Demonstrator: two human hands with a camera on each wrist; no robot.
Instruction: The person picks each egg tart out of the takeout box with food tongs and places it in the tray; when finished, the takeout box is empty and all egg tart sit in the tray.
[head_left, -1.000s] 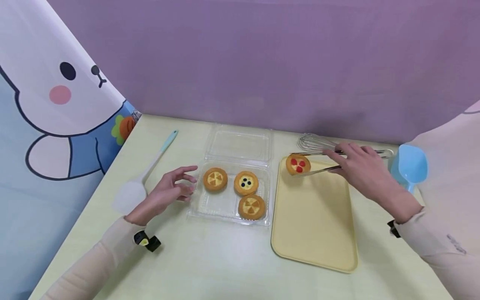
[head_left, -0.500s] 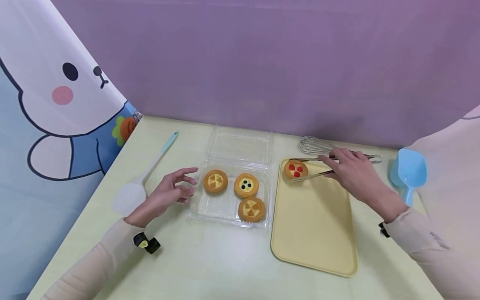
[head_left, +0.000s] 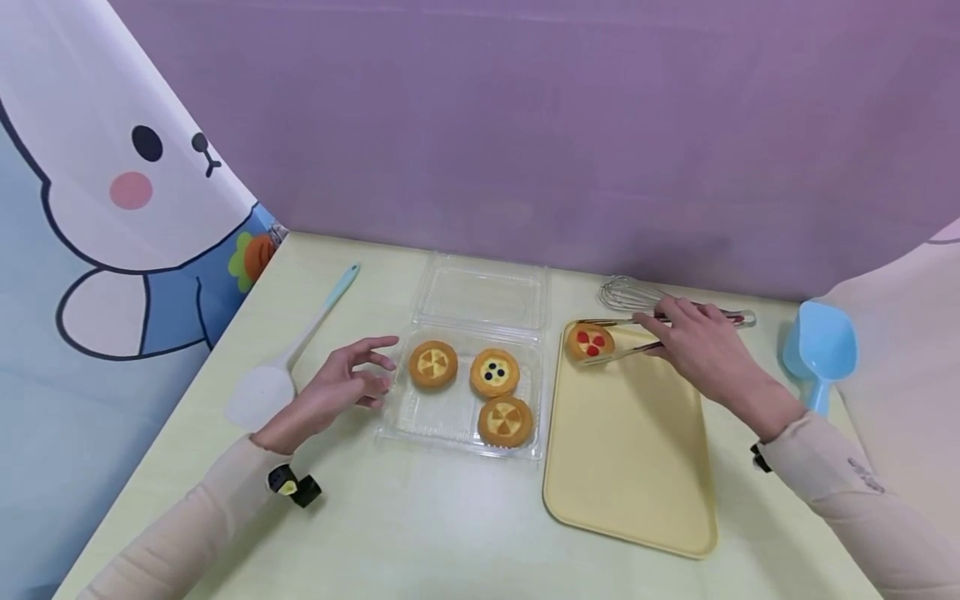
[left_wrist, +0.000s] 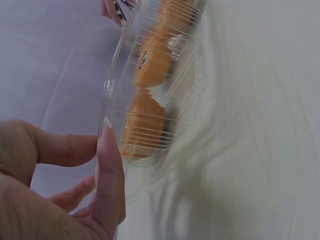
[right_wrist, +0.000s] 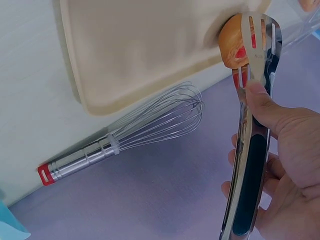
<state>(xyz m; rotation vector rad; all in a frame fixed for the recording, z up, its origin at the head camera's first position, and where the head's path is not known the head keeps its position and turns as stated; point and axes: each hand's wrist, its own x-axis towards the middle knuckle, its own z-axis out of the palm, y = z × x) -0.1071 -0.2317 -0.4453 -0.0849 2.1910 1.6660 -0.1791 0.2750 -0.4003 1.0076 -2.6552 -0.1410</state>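
My right hand (head_left: 701, 346) grips metal tongs (right_wrist: 253, 165) with dark handle inlays. Their slotted ends stand either side of a round tart with red topping (head_left: 590, 342), at the far left corner of the yellow tray (head_left: 630, 467). At the left, thumb and finger of my left hand (head_left: 341, 387) pinch the side rim of a clear plastic clamshell box (left_wrist: 107, 95), its lid (head_left: 483, 292) laid back. Inside are a blueberry-topped tart (head_left: 495, 372) and two tarts with wedge-shaped topping, one at the far left (head_left: 432, 364), one at the near right (head_left: 506, 421).
Behind the tray lies a wire whisk (right_wrist: 160, 115), partly hidden by the right hand in the head view. A blue scoop (head_left: 819, 346) is at the far right. To the left rests a white spatula (head_left: 262, 392) with a pale blue handle end. A purple curtain (head_left: 480, 133) hangs behind the table.
My right hand, the tongs and the red-topped tart have shifted a little left and nearer, mostly in the first half second. The left hand and the box have stayed in place.
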